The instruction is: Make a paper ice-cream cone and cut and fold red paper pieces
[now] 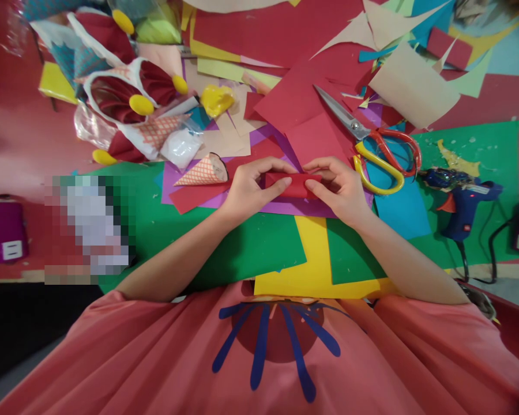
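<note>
A small folded piece of red paper [294, 185] is stretched between my two hands. My left hand [257, 183] pinches its left end, with the thumb on top. Its right end is pinched by my right hand [338, 187], and the thumbs lie a short gap apart. Under the hands are purple paper [242, 200] and larger red paper [313, 141]. Scissors [372, 135] with red and yellow handles lie just beyond my right hand. To the left of my left hand rests a small checkered cone [204, 171].
A blue glue gun [462, 207] with a black cord lies on green sheets [501, 155] at the right. Cone-shaped crafts with yellow discs [141, 105] fill the upper left. Yellow paper [315, 248] shows near the front edge. Paper scraps cover the back.
</note>
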`<state>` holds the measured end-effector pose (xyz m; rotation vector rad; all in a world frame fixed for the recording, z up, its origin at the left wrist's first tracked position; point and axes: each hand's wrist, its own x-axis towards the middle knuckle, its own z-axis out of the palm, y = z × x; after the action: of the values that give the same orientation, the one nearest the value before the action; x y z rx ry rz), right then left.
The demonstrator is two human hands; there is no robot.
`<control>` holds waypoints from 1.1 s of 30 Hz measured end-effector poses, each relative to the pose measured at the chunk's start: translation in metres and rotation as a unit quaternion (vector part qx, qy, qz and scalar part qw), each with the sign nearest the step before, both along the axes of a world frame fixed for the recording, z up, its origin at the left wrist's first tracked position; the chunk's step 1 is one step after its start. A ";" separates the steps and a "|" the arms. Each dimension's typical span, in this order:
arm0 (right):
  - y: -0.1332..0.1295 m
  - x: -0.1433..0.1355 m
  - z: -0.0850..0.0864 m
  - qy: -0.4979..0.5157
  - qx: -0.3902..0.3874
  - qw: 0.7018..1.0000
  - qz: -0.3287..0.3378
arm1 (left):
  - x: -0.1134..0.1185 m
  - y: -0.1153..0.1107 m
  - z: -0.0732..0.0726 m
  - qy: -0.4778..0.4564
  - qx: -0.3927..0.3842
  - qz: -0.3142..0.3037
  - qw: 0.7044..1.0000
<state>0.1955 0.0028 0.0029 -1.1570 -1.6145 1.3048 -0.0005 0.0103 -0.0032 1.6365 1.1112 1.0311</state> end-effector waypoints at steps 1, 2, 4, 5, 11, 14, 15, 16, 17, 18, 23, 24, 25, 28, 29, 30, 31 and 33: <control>0.000 0.000 0.000 0.002 -0.003 1.000 0.001 | 0.000 0.000 0.000 0.000 0.001 0.001 1.000; 0.000 0.000 0.000 0.005 -0.006 1.000 0.003 | 0.000 0.000 0.000 -0.001 0.002 0.001 1.000; 0.001 0.000 0.000 0.014 -0.009 1.000 0.005 | 0.000 0.000 0.000 0.000 0.000 -0.001 1.000; 0.001 0.000 0.000 0.018 -0.009 1.000 0.005 | 0.000 0.000 0.000 0.000 -0.002 -0.002 1.000; 0.001 0.000 -0.001 0.015 -0.008 1.000 0.008 | -0.001 0.000 0.002 0.004 0.001 -0.006 1.000; 0.002 0.000 0.000 0.012 -0.013 1.000 0.013 | 0.000 -0.001 0.000 0.006 0.008 -0.010 1.000; 0.002 0.000 0.000 0.012 -0.015 1.000 0.018 | 0.000 -0.002 0.000 0.003 0.015 -0.013 1.000; 0.002 0.000 0.001 0.013 -0.018 0.999 0.024 | 0.000 -0.003 -0.001 0.001 0.023 -0.018 1.000; 0.002 0.000 0.002 0.013 -0.020 0.999 0.031 | 0.000 -0.003 -0.002 0.000 0.031 -0.023 0.999; 0.002 -0.001 0.003 0.010 -0.023 0.999 0.038 | 0.001 -0.004 -0.003 0.000 0.038 -0.028 0.999; 0.002 -0.001 0.007 -0.026 -0.020 0.997 0.068 | 0.002 -0.007 -0.005 0.010 0.050 -0.063 0.997; 0.002 -0.001 0.007 -0.032 -0.013 0.997 0.073 | 0.002 -0.007 -0.005 0.012 0.050 -0.067 0.996; 0.002 -0.001 0.008 -0.036 -0.005 0.996 0.079 | 0.002 -0.007 -0.005 0.015 0.048 -0.071 0.996; 0.001 -0.001 0.007 -0.043 0.016 0.996 0.081 | 0.003 -0.007 -0.003 0.010 0.041 -0.072 0.996; 0.001 -0.002 0.007 -0.042 0.020 0.996 0.075 | 0.003 -0.007 -0.003 0.004 0.035 -0.067 0.997; 0.001 -0.002 0.007 -0.040 0.022 0.997 0.064 | 0.002 -0.006 -0.002 -0.001 0.026 -0.059 0.998; 0.000 -0.002 0.007 -0.037 0.023 0.998 0.052 | 0.002 -0.006 -0.001 -0.004 0.016 -0.050 0.999; -0.001 -0.002 0.006 -0.029 0.025 0.999 0.029 | 0.002 -0.004 0.000 -0.007 -0.013 -0.034 0.999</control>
<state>0.1936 0.0016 0.0092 -1.1362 -1.7243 1.2708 0.0013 0.0060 -0.0029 1.6323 1.0476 0.9793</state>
